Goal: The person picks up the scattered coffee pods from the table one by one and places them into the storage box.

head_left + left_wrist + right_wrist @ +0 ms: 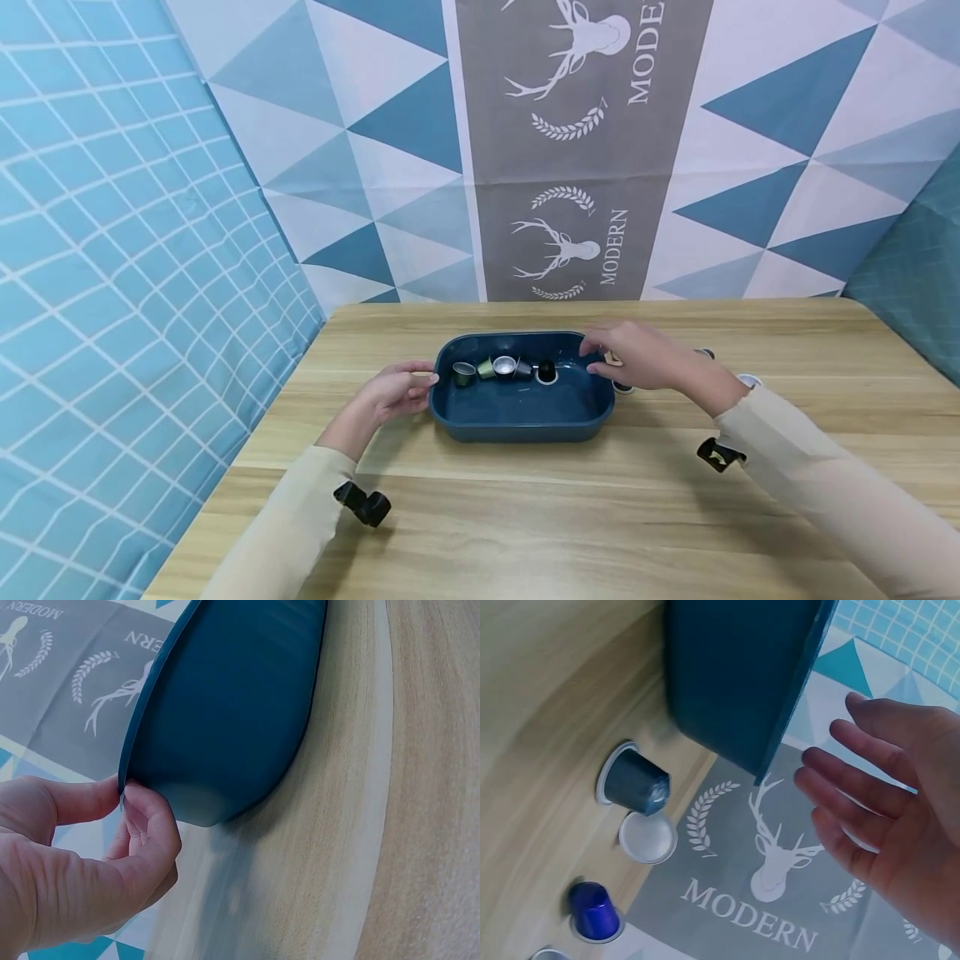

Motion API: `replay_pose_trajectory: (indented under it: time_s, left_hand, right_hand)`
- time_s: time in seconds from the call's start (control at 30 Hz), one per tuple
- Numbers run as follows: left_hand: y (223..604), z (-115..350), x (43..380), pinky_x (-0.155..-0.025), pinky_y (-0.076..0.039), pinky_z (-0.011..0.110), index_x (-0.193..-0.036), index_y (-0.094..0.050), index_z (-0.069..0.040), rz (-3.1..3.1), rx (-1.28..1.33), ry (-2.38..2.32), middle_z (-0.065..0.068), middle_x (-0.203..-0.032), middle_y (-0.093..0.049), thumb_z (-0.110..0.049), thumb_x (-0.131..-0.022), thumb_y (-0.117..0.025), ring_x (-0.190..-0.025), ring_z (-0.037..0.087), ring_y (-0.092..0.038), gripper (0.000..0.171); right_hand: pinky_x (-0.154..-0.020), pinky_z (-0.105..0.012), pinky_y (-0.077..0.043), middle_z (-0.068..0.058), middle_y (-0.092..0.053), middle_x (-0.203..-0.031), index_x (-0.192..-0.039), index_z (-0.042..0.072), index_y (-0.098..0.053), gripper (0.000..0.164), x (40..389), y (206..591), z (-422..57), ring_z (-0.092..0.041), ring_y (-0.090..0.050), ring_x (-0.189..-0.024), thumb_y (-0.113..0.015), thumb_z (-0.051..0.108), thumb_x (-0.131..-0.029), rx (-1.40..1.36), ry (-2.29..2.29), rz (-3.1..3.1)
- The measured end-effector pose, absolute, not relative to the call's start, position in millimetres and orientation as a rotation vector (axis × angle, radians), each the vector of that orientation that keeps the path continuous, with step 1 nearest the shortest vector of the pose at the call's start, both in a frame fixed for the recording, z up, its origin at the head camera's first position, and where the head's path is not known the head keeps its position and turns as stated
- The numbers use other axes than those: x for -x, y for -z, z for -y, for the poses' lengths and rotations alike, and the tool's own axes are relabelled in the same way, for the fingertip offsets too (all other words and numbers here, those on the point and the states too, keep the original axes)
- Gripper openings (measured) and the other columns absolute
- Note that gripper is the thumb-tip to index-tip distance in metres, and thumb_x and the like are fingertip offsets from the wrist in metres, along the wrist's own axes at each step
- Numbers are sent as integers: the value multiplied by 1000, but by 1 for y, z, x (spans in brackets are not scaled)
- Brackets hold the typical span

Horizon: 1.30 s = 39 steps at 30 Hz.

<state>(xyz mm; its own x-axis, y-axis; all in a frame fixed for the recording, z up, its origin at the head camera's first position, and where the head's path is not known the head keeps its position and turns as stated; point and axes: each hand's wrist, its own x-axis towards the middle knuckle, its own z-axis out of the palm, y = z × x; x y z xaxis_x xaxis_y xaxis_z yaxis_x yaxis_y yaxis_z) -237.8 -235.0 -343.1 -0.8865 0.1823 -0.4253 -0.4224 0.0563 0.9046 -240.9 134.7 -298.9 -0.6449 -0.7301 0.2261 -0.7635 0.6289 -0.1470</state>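
A dark blue tray [525,433] with rounded corners sits on the table. Thumb and fingers of my left hand [393,389] pinch its left rim; the left wrist view has the pinched tray rim [129,761] close up. Inside, along the far side, lie several coffee capsules, among them a dark green capsule [464,375], a silver-lidded capsule [505,367] and a black capsule [547,372]. Over the tray's right end is my right hand [641,354]. In the right wrist view its fingers [862,784] are spread and relaxed, holding nothing.
Right of the tray, more capsules lie on the wooden table [525,533]: a dark teal capsule [634,780], a capsule showing its silver lid [649,838] and a blue capsule [595,911]. A patterned cloth [405,150] hangs behind, and a blue checked cloth [150,250] at left.
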Motion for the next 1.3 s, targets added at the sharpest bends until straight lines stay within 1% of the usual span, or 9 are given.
replay_pose_trajectory:
  time_s: [0.27,0.47,0.7,0.8,0.93,1.0,1.17,1.23,1.3]
  left_hand:
    - [343,234,238,-59,-38,19,-139,-37,-2,-1913,246,-1889,-5,-67,-43,-5,-98,-49,-56,6,-34,43]
    - [343,234,238,-62,-41,19,-139,-37,-1,-1911,256,-1891,-5,-70,-48,-5,-98,-50,-59,5,-39,43]
    - [343,236,238,-64,-44,19,-141,-35,0,-1929,242,-1877,-5,-73,-52,-6,-98,-51,-64,5,-46,46]
    - [343,236,238,-63,-44,19,-141,-35,-1,-1940,238,-1864,-5,-74,-51,-7,-98,-51,-64,5,-45,47]
    - [343,236,237,-63,-44,19,-141,-35,-1,-1942,237,-1865,-5,-72,-52,-7,-98,-50,-63,4,-46,45]
    - [344,236,237,-63,-45,19,-140,-36,-1,-1936,239,-1875,-6,-71,-53,-6,-98,-50,-63,4,-48,45]
    - [344,236,236,-62,-44,19,-139,-36,-1,-1935,241,-1884,-6,-68,-50,-6,-98,-50,-60,5,-44,44]
    - [344,236,237,-61,-42,19,-139,-36,-1,-1935,243,-1882,-6,-66,-46,-6,-98,-50,-58,5,-39,44]
    - [344,235,237,-60,-41,19,-140,-36,-1,-1929,239,-1886,-6,-65,-44,-6,-98,-49,-56,5,-36,44]
  right_hand:
    - [-74,-32,-56,-6,-69,-101,-102,7,-69,21,236,311,-142,-19,-67,-85,-74,16,-84,-1153,-333,2618]
    - [-73,-32,-56,-6,-69,-101,-103,7,-68,24,234,318,-152,-17,-66,-86,-76,15,-82,-1120,-322,2537]
    - [-75,-36,-56,-5,-69,-96,-100,6,-68,28,234,324,-167,-20,-67,-88,-80,9,-75,-1121,-284,2380]
    - [-73,-36,-56,-6,-69,-96,-99,6,-67,29,235,326,-173,-20,-67,-86,-82,8,-73,-1120,-278,2353]
    - [-64,-29,-53,-7,-69,-93,-98,6,-68,32,235,326,-180,-11,-61,-70,-83,8,-70,-1122,-258,2317]
    - [-60,-27,-52,-7,-69,-91,-98,5,-68,25,234,326,-185,-8,-58,-65,-75,25,-84,-1123,-256,2304]
    - [-61,-30,-53,-8,-68,-87,-95,4,-67,24,234,328,-198,-9,-61,-66,-76,23,-83,-1092,-242,2318]
    - [-63,-32,-54,-7,-68,-86,-94,5,-67,29,234,330,-204,-11,-63,-70,-82,5,-69,-1068,-232,2339]
    - [-65,-34,-55,-6,-68,-86,-93,6,-68,28,235,333,-211,-14,-65,-73,-82,5,-69,-1050,-227,2361]
